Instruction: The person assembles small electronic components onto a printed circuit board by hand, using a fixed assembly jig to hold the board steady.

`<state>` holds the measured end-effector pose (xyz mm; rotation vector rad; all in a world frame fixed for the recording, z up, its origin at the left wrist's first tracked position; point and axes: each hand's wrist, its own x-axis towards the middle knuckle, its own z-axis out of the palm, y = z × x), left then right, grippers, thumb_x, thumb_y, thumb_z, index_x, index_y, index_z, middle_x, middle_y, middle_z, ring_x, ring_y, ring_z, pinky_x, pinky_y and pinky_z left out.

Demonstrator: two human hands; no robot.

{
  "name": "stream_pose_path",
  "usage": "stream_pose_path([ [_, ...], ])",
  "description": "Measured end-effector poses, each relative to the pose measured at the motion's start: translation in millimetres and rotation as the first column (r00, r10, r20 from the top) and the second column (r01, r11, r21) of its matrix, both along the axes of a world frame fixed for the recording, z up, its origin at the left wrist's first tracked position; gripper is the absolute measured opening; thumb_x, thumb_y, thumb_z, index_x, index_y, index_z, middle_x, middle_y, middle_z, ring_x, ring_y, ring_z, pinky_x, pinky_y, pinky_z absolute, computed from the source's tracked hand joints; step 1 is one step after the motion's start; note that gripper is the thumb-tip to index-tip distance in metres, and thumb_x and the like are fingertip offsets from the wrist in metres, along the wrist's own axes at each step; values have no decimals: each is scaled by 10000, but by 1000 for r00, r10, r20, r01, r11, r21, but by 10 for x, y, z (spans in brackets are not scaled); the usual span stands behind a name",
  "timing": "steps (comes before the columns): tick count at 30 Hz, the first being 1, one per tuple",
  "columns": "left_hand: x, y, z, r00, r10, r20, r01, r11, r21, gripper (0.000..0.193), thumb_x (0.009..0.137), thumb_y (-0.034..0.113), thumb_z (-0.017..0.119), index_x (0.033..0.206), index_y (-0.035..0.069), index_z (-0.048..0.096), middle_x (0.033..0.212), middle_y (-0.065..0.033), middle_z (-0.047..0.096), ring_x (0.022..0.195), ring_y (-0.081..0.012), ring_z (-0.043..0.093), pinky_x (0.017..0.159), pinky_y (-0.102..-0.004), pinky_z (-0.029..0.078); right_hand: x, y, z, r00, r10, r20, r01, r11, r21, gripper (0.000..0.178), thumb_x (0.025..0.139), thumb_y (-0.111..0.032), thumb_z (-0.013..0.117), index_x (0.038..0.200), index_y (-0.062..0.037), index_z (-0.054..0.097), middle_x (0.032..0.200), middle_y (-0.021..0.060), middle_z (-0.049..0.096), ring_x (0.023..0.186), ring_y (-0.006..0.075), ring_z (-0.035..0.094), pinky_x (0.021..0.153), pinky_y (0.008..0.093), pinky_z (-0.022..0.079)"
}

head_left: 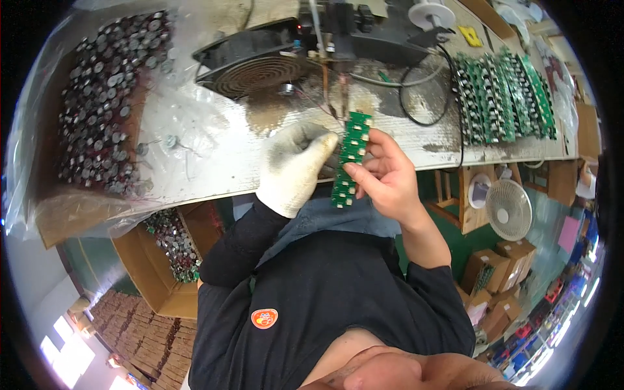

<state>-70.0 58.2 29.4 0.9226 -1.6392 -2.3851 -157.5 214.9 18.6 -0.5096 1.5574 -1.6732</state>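
My bare right hand (387, 175) grips a long green circuit board strip (354, 146), thumb on its face and fingers behind. The strip stands nearly upright in the picture, with a row of small pale parts along it. Close by on its left, my left hand (292, 162), in a white glove, is closed with thumb against fingers; what it pinches is hidden. Just beyond, a small round metal part (287, 89) trails thin reddish wires toward the strip's top end. Two thin metal rods (343, 91) come down from a dark machine to that same end.
A black fan (253, 68) lies behind my hands. Many small round metal parts (107, 97) fill a plastic-lined box at left; rows of green boards (504, 97) stand at right. A black cable (422, 122) loops between. Below the white table (227, 169) stands an open carton (140, 266).
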Motion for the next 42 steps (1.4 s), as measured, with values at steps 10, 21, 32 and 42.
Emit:
stream_pose_path([
  [10,639,-626,-5,974,100,-204,-227,445,-866,362,729,13,709,1070,-38,598,1063,-128,615,687,-138,623,624,-251,512,-123,40,-55,992,-126,-17,125,992,-33,527,882,39,571,1348,60,324,1042,138,603,613,93,576,439,193,473],
  [21,1521,-1152,78,390,683,-617,-750,-153,-643,196,811,-50,636,1002,-23,606,914,-62,633,763,-108,569,688,-222,481,-172,-11,-93,997,-73,-29,71,995,-70,588,843,73,604,1358,69,321,1052,137,598,662,94,583,441,191,470],
  [32,1397,-1270,-64,689,706,167,57,177,-983,315,853,350,591,842,46,676,804,-181,640,801,-378,616,693,-428,479,-147,3,-65,995,-79,-54,77,997,-24,565,849,65,598,1344,69,328,1005,111,594,636,95,576,430,194,460],
  [42,1018,-1642,-190,695,710,-112,-416,271,-868,302,829,249,636,969,-15,681,900,-156,691,814,-260,661,756,-306,491,-147,-4,-88,997,-73,-32,71,996,-61,562,843,77,596,1339,49,334,1030,120,597,662,97,588,434,198,482],
])
